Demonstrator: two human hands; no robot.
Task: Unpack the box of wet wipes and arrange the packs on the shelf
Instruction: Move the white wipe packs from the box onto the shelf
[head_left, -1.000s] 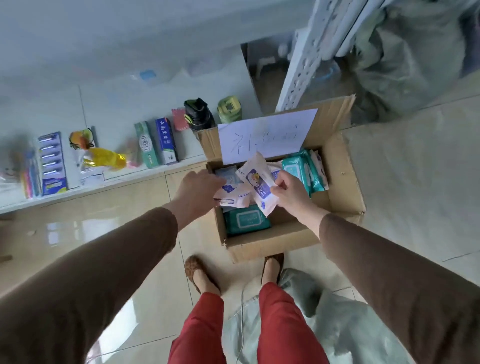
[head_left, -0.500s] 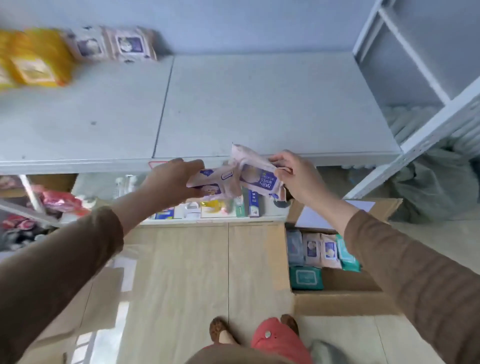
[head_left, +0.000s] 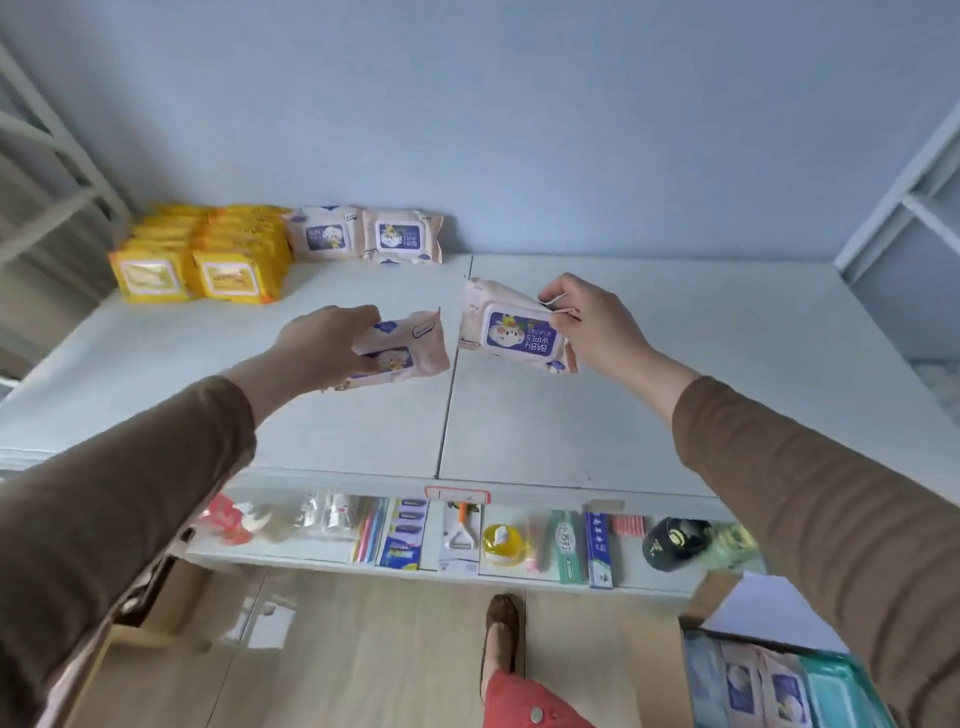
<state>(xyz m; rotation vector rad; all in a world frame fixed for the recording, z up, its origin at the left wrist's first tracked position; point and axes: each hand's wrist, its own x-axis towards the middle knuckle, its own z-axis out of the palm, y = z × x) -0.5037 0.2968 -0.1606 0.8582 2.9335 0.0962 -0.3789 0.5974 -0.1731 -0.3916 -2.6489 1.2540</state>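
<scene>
Box (head_left: 779, 680): at 5 o'clock on the floor, open, holding more packs on edge — pale pink ones with purple labels and a teal one beside them.
Foot (head_left: 503, 631): one brown shoe at 6 o'clock on the tan floor, toe toward the shelving.
Lower shelf (head_left: 337, 564): just past the foot, a row of small goods — a blue carded pack, a yellow round item, boxed tubes, a black cap.
Upper shelf (head_left: 675, 374): white boards with a seam running from 6 toward 12 o'clock; most of the surface bare.
Left hand (head_left: 324, 345): raised above the shelf left of the seam, fingers clamped on the left pack (head_left: 402, 349), thumb under, fingers over its near left end.
Left pack: pale pink, long axis running 9 to 3 o'clock, tipped so its right end rises; label face toward the camera, partly hidden by the hand.
Right hand (head_left: 597, 325): right of the seam, fingers pinched on the top right corner of the right pack (head_left: 517, 330).
Right pack: held clear of the shelf, long axis 10 to 4 o'clock, purple "BABY WIPES" label facing the camera and reading upside down. The two packs sit just beside each other, not touching.
Shelved pink packs (head_left: 363, 235): two matching packs at 11 o'clock, standing on edge against the blue wall, labels facing out.
Yellow packs (head_left: 200, 254): two rows at 10 o'clock, touching the pink pair's left side.
</scene>
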